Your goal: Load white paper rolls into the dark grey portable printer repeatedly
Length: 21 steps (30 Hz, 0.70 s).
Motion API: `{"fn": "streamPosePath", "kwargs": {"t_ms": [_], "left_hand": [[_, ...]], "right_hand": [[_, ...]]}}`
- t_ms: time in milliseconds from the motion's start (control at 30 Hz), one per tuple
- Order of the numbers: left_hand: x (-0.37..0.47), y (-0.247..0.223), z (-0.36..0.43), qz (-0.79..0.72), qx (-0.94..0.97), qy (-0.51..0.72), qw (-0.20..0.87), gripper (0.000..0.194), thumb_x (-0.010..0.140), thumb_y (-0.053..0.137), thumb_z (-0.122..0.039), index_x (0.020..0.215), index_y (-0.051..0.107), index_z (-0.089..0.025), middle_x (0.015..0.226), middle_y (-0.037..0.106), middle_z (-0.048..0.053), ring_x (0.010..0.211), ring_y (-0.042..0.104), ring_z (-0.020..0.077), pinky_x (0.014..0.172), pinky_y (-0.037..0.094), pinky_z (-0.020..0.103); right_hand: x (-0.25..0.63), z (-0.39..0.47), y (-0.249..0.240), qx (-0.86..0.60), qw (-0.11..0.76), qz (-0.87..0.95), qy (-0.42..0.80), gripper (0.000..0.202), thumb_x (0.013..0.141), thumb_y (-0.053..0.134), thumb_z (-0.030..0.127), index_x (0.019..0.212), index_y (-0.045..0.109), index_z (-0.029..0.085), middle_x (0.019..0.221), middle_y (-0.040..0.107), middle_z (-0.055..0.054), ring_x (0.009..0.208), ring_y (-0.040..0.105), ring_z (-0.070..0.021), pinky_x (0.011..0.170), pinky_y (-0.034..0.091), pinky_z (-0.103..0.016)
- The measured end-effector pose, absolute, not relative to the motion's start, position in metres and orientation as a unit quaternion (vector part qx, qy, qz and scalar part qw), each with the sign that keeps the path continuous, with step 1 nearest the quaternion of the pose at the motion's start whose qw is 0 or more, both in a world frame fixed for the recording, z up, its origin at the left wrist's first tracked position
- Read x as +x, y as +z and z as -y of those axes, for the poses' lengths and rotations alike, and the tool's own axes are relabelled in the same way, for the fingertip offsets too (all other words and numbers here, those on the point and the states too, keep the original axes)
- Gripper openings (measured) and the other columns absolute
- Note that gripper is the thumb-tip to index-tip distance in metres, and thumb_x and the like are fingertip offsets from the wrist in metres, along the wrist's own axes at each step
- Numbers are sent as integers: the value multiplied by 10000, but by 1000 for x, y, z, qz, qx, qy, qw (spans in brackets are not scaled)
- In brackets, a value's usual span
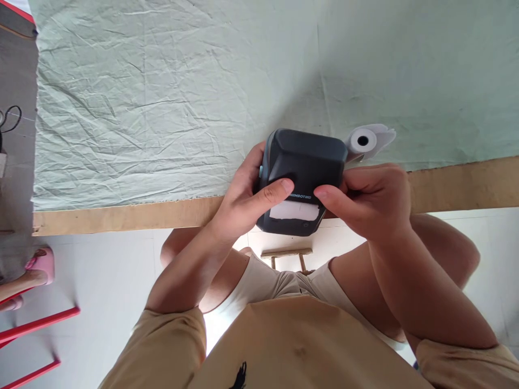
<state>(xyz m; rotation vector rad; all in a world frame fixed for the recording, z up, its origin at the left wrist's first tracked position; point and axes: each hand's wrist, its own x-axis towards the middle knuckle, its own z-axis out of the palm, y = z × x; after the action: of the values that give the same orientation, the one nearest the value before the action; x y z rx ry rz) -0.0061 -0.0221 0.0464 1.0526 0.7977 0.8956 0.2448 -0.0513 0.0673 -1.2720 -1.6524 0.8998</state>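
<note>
A dark label printer (310, 156), marked NIIMBOT, is held over the table's front edge between my two hands. My left hand (253, 192) grips its left side, thumb lying across the top near the lettering. From the right, my right hand (371, 197) holds the printer's side with its thumb on the casing; its other fingers are partly hidden. A white label (294, 210) shows at the printer's front. Just behind my right hand, a white paper roll (363, 140) with a dark core lies on the cloth, its loose end spread to the right.
A wrinkled pale green cloth (141, 108) covers the table, with a bare wooden edge (121, 216) in front. At the left are red metal legs (40, 324), another person's foot in a pink sandal (42, 265) and a black cable (12, 119). A wooden stool (287, 253) shows below.
</note>
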Motion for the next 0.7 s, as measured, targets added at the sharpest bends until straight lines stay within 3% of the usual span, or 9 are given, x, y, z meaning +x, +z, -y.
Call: {"fn": "streamPosePath", "kwargs": {"t_ms": [100,200,267,367,533,700], "left_hand": [[-5,48,24,-369,469,411,689,758,983,1013,-823,1528,873,-315,1327,877,112,1235,877,400,1059,749,506],[-4,55,25,-353,484,418,683,679,1044,970,-786,1557,868,-351,1451,890,92,1444,849,419,1222,724,515],[-2,59,24,-343,488,417,686,646,1050,971,-800,1525,867,-376,1539,890,69,1606,790,417,1328,688,504],[3,57,21,-352,471,431,685,711,1054,895,-928,1471,860,-353,1522,904,86,1697,747,417,1340,702,503],[12,42,21,-387,432,470,665,692,1195,628,-933,1371,870,-309,1409,921,113,1642,797,399,1293,750,536],[15,43,23,-381,380,459,707,750,1182,624,-975,1033,797,-261,1155,888,119,1449,891,433,1122,820,595]], "right_hand": [[245,51,67,-518,410,667,344,773,1115,944,495,577,450,243,470,451,45,449,317,-83,433,247,-324],[246,49,66,-517,412,664,350,782,1117,931,503,569,439,242,470,434,43,457,306,-81,430,201,-332],[246,48,65,-516,420,662,345,780,1119,906,503,572,415,243,474,379,47,479,267,-80,439,169,-334],[245,47,66,-513,418,671,334,799,1133,852,543,607,325,254,503,253,56,510,201,-92,467,167,-350],[243,49,67,-521,400,673,341,744,1163,737,575,642,310,258,530,234,45,525,226,-109,479,166,-347],[244,49,64,-512,400,684,331,710,1163,739,565,663,338,260,549,238,52,540,221,-106,487,184,-333]]}}
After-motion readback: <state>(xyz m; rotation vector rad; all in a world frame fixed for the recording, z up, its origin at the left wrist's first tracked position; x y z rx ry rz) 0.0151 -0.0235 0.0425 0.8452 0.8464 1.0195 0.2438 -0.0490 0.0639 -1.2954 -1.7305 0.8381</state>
